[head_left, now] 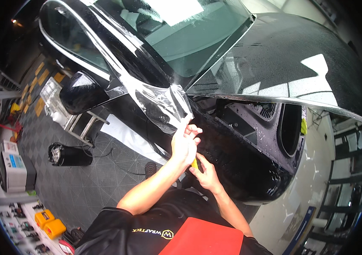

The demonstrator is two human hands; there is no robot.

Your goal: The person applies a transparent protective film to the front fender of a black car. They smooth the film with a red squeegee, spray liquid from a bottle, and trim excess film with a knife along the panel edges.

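Note:
A sheet of clear plastic film point(159, 104) hangs wrinkled from the black car's point(134, 123) windshield pillar, over the fender beside the hood hinge. My left hand point(184, 143) is raised at its lower right corner, thumb and forefinger pinching the film's edge and the other fingers loosely curled. Just below, my right hand point(207, 175) holds a small yellow tool point(195, 163) between thumb and fingers. Most of that tool is hidden behind my left wrist, so its kind does not show.
The wet black hood point(274, 59) is raised on the right, above the open engine bay point(236, 121). A side mirror point(83, 91) juts out on the left. Beyond it stand a metal step bench point(79, 123) and a black cylinder point(70, 154) on grey floor tiles. White backing sheet point(130, 138) lies below the car.

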